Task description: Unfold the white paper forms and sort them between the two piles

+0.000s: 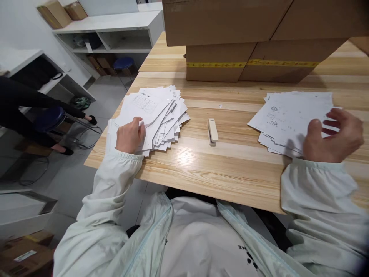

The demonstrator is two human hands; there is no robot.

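My left hand (130,135) rests on the near edge of a thick, fanned-out stack of printed papers (150,107). Its fingers are curled in, and whether they pinch a sheet is hidden. On the right, my right hand (334,136) hovers at the edge of a second paper stack (294,115), thumb and fingers apart, with nothing in it. Small drawings and print show on that stack's top sheet. Between the two stacks a cream stapler (212,131) lies on the wooden table (219,169), touched by neither hand.
Large cardboard boxes (219,63) with yellow tape are piled at the table's back. A white shelf unit (115,25) and a blue stool (123,63) stand beyond. At left, a person's legs (25,96) show by another blue stool (49,118). Cables (86,134) lie on the floor.
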